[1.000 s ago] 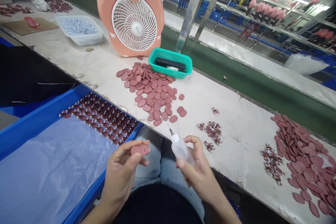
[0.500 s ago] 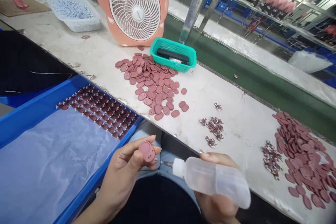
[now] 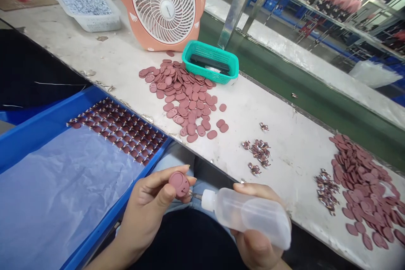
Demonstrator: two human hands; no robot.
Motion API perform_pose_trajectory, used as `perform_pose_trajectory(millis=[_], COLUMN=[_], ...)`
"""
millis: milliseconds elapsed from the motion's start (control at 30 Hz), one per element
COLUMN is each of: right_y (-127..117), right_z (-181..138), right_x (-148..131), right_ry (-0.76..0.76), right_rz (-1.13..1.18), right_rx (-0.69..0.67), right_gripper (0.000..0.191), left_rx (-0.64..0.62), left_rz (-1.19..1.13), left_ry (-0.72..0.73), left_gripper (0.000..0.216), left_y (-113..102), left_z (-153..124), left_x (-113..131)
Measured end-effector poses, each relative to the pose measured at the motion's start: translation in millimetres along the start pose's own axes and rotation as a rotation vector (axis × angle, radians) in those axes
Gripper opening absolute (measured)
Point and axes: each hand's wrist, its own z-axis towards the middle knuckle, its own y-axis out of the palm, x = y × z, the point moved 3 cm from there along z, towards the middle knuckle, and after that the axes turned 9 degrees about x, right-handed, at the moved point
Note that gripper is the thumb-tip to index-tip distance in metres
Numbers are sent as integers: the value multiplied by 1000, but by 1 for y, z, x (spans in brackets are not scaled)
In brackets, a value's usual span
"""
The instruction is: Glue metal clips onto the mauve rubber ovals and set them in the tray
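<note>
Between the thumb and fingers of my left hand [image 3: 147, 211] is a small reddish-brown oval disc [image 3: 179, 184], its face with tiny holes turned up toward me. My right hand [image 3: 261, 228] wraps round a translucent squeeze bottle [image 3: 249, 215] with a white cap and a thin metal nozzle [image 3: 196, 195]. The bottle lies nearly level, and its nozzle tip is close to the lower right edge of the disc; whether they touch I cannot tell. Both hands are above my lap, just in front of the table edge.
On the table [image 3: 278, 185] lie a pile of similar discs [image 3: 186, 97], another disc pile [image 3: 367, 181] and small dark metallic-looking pieces [image 3: 260, 152]. Behind stand an orange fan [image 3: 166, 6], a green basket [image 3: 210, 61] and a white tub [image 3: 91, 8]. At left, a blue tray [image 3: 72, 257] holds rows of assembled pieces.
My right hand has brought the bottle leftward, so its nozzle is now nearer the disc. The disc has shifted slightly right in my left hand's grip.
</note>
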Motion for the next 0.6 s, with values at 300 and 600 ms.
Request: perform_pose_trajectory(millis=[300,600], right_y=[-1,-6], right_z=[-1,-7], right_x=[-1,2], right_ry=[116,68], right_rz=[62,-2], right_rx=[-29,-30], right_gripper=[41,45], left_rx=[-12,1], left_rz=[17,14], left_ry=[13,-2], left_gripper=[29,29], left_y=[-2,-2], left_z=[0,-2], left_x=[-1,-1])
